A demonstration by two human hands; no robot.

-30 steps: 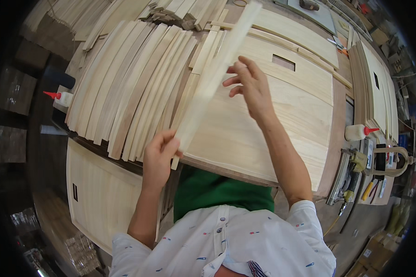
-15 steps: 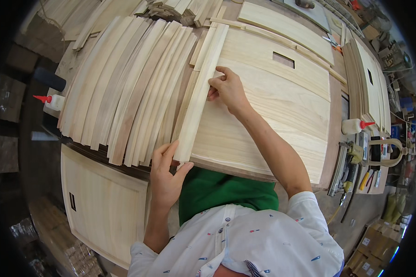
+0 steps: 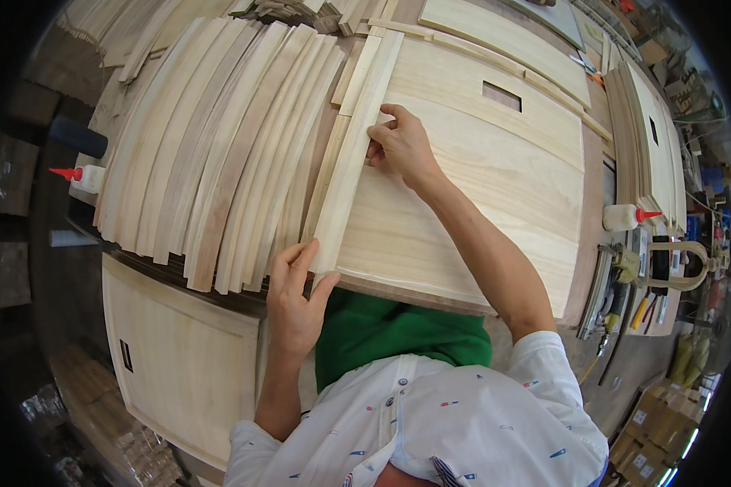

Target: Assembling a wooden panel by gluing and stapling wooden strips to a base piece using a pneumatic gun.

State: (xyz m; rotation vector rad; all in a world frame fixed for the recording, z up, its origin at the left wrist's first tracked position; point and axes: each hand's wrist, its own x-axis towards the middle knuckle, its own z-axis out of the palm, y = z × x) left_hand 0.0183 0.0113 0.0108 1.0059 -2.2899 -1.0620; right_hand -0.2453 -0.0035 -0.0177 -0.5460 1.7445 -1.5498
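Wooden strip (image 3: 356,150) lay along left edge of panel (image 3: 471,178); left hand (image 3: 296,300) pinched near end; right hand (image 3: 402,146) pressed flat midway; seating unfinished.

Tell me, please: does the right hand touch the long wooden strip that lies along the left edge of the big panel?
Touching. The head view shows the right hand with its fingertips pressed on the wooden strip, no gap visible between them.

This is a woodworking workshop: a workbench (image 3: 593,268) holds rows of pale wooden slats (image 3: 219,162) and flat panels (image 3: 479,178), with glue bottles (image 3: 625,217) and hand tools (image 3: 642,292) beside them.
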